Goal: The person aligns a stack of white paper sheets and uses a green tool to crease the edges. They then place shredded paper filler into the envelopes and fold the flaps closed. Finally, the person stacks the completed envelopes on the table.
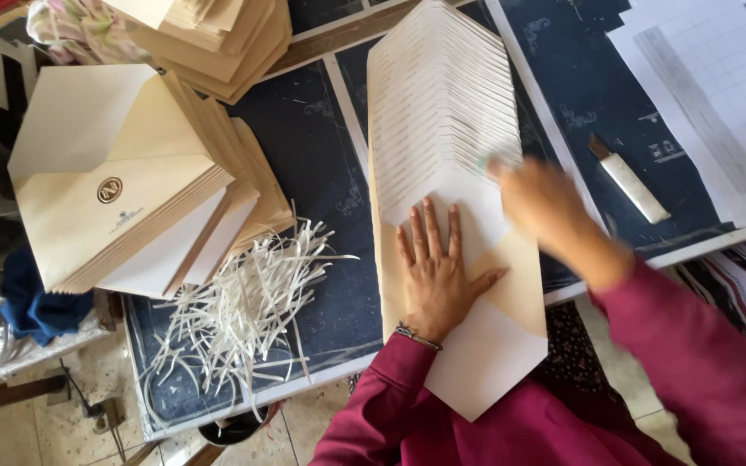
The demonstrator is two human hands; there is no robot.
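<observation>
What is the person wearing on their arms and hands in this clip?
Both arms wear long magenta sleeves: left sleeve, right sleeve. A thin dark beaded bracelet circles the left wrist. The left hand and blurred right hand are bare, without gloves.
</observation>
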